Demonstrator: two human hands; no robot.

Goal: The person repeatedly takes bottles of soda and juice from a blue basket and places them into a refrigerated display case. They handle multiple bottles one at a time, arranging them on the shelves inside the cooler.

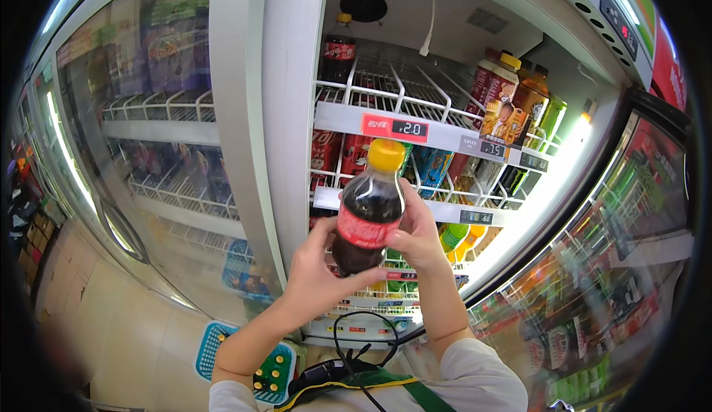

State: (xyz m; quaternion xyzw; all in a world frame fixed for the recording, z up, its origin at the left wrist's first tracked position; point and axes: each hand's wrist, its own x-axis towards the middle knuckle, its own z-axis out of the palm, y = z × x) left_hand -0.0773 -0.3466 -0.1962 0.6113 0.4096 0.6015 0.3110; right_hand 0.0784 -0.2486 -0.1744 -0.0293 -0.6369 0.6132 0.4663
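A cola bottle (369, 212) with dark liquid, a red label and a yellow cap is held up before an open drinks cooler. My left hand (318, 272) cups it low on the left, thumb under its base. My right hand (418, 233) grips its right side, thumb on the label's edge. Behind it runs the cooler's upper wire shelf (409, 81), with a price strip (339, 117) along the front. A similar yellow-capped bottle (339, 50) stands at that shelf's far left. Red cans (356, 153) sit on the shelf below, partly hidden by the held bottle.
Several bottles (500, 81) stand at the upper shelf's right. The cooler's glass door (589, 278) swings open on the right, reflecting goods. Another glass-fronted cooler (161, 128) is on the left. On the floor, a blue plastic basket (208, 348) holds several yellow-capped bottles. A black cable (337, 328) loops at my waist.
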